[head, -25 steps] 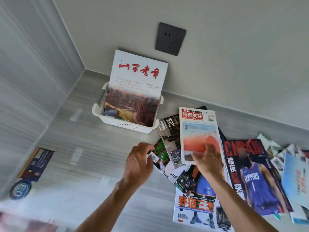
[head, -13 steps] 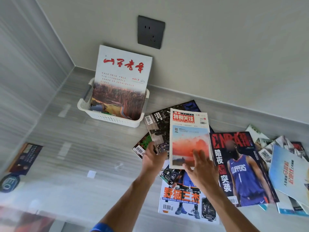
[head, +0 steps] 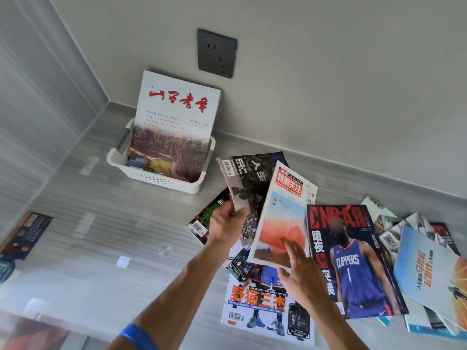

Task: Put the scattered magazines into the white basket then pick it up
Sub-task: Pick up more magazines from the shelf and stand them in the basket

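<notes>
floor (head: 101,248): left hand (head: 225,223) grips black magazine (head: 252,180), right hand (head: 303,274) orange magazine (head: 283,223).

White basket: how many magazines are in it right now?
1: the red-titled magazine stands upright in the white basket; more could be hidden behind it.

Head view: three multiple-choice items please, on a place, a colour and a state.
1. The white basket stands: A) on the floor by the wall B) on the magazine pile C) in a hand.
2. The wall socket is: A) white B) dark grey C) red.
3. The left hand: A) lies flat B) grips the black magazine C) holds the basket.
1A, floor shows round it; 2B, dark plate on pale wall; 3B, fingers curl round its edge; the right hand pinches the orange magazine.
</notes>
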